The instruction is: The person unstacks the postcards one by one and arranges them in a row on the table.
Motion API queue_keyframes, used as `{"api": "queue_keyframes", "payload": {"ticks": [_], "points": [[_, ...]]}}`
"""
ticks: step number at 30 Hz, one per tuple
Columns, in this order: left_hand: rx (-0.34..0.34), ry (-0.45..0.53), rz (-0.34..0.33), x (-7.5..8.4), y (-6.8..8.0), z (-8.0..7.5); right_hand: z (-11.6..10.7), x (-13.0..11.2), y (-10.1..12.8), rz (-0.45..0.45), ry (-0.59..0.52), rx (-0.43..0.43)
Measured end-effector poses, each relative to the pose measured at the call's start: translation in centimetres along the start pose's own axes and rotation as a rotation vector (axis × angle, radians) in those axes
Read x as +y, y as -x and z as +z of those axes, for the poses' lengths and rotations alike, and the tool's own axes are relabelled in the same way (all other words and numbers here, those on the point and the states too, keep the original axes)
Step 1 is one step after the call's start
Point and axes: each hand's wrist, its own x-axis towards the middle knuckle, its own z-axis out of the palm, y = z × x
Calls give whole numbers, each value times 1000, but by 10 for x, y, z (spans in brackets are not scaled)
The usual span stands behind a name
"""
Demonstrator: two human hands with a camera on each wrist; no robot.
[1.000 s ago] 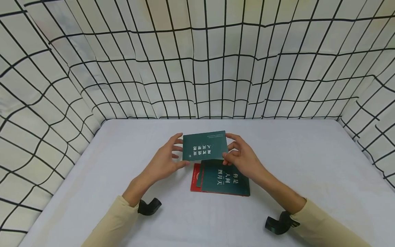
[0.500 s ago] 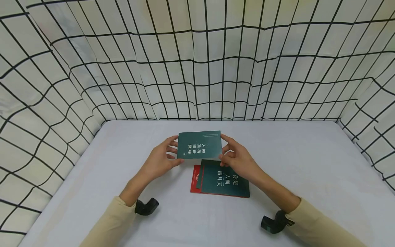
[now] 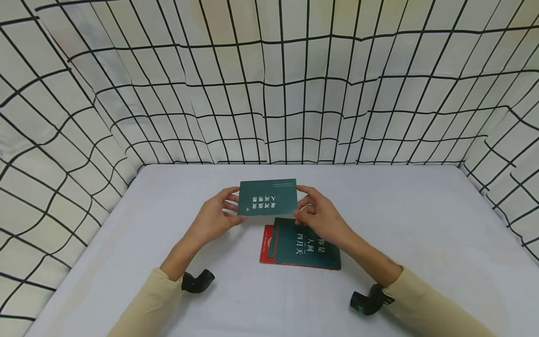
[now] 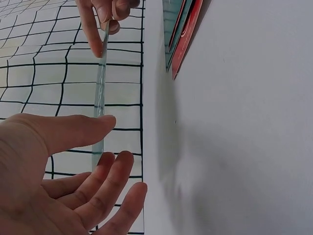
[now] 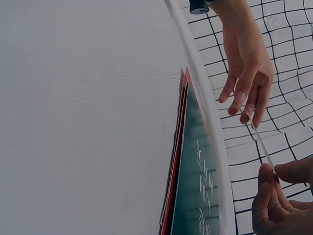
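Above the stack of booklets [image 3: 301,243] we hold a dark green card [image 3: 267,197] up off the white surface [image 3: 421,224], its printed face toward us with the lettering upside down. Our left hand [image 3: 214,217] pinches the card's left edge, thumb on the near face and fingers spread behind it; the left wrist view shows the card [image 4: 100,98] edge-on, a thin pale line running from our thumb up to the other hand's fingertips [image 4: 93,41]. Our right hand [image 3: 317,215] pinches the card's right edge in the same way, thumb in front and curled fingers behind. In the right wrist view the card [image 5: 261,142] again shows only as a thin sliver stretched between the two hands.

The stack lies flat on the surface just nearer to us than the card, partly under our right hand. Its top booklet is dark green with pale lettering, and a red one [image 3: 265,243] sticks out from the stack's left side. Beyond the stack, a white cloth with a black grid [image 3: 269,93] walls in the surface on three sides. Cream sleeves [image 3: 143,309] cover both forearms.
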Motion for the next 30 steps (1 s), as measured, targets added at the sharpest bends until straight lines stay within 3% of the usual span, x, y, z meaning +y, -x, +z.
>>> {"api": "queue_keyframes", "payload": {"ticks": [21, 30], "points": [[52, -4, -36, -9, 1, -6, 11, 0, -10, -37, -34, 17], [63, -4, -53, -12, 0, -14, 18, -6, -12, -16, 51, -3]]}}
